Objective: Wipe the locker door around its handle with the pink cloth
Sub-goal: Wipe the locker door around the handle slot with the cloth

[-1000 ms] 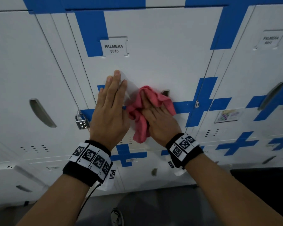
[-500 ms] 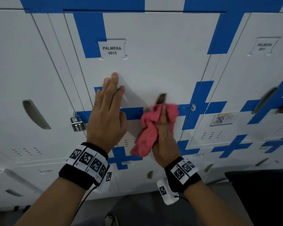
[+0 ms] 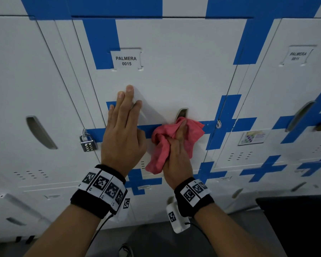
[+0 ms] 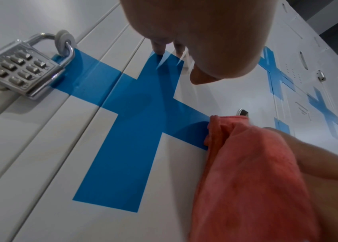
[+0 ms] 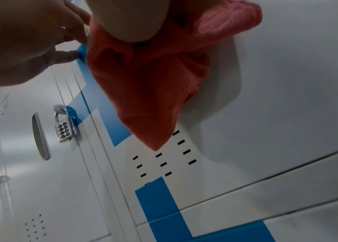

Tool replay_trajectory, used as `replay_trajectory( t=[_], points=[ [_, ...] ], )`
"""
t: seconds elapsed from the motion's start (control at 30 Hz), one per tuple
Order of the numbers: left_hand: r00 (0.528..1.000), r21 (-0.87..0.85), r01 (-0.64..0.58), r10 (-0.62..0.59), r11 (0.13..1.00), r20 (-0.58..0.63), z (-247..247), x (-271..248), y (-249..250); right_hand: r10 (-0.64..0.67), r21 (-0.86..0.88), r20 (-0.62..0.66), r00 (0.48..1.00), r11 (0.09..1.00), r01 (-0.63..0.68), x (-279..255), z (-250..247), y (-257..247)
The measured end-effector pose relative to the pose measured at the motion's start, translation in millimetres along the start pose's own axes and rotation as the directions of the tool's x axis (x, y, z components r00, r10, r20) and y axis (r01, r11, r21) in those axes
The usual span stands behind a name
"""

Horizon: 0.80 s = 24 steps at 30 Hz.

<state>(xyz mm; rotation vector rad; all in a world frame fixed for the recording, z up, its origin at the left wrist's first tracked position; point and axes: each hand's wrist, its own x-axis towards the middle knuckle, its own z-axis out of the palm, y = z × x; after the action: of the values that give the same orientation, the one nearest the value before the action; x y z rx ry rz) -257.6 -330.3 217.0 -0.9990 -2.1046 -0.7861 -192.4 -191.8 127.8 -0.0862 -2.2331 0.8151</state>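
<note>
Wiping at frame centre: right hand (image 3: 176, 151) clenches the bunched pink cloth (image 3: 171, 143) against the locker door (image 3: 183, 71), cloth touching the lower end of the handle (image 3: 182, 113). Handle slot runs near-upright, slightly tilted, directly above the cloth; the right hand is nearer. Left hand (image 3: 122, 130) lies flat with straight fingers on the door, left of centre, grasping nothing.
</note>
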Motion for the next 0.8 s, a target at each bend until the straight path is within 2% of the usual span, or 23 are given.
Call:
replay_trajectory(
  t=[0.07,0.2,0.27,0.4,0.5,0.6,0.8],
  points=[
    [1.000,-0.001,0.001,-0.001,1.000,-0.003,0,0,0,-0.019,0.003,0.004,1.000,1.000,0.019,-1,2,-1],
    [1.000,-0.008,0.005,-0.006,1.000,-0.018,2,-1,1,0.061,0.144,0.011,0.998,0.988,-0.062,1,-6,-1],
    [1.000,0.001,0.006,-0.006,1.000,-0.025,3,-1,2,0.053,0.162,0.040,0.998,0.985,-0.059,2,-14,0],
    [1.000,0.005,0.012,-0.012,1.000,-0.024,4,-1,2,-0.002,0.028,0.140,0.990,1.000,-0.002,4,-23,7],
    [1.000,0.018,0.002,-0.002,1.000,-0.020,5,-2,-1,0.071,-0.005,0.127,0.989,0.997,-0.071,-6,-20,-1],
    [0.999,0.020,0.013,-0.012,1.000,-0.037,7,-2,-1,0.122,-0.096,0.190,0.974,0.990,-0.105,-14,-25,-5],
    [0.999,0.027,0.009,-0.008,1.000,-0.045,6,-1,1,0.104,-0.399,0.256,0.961,0.917,0.008,-3,-45,-10]
  ],
)
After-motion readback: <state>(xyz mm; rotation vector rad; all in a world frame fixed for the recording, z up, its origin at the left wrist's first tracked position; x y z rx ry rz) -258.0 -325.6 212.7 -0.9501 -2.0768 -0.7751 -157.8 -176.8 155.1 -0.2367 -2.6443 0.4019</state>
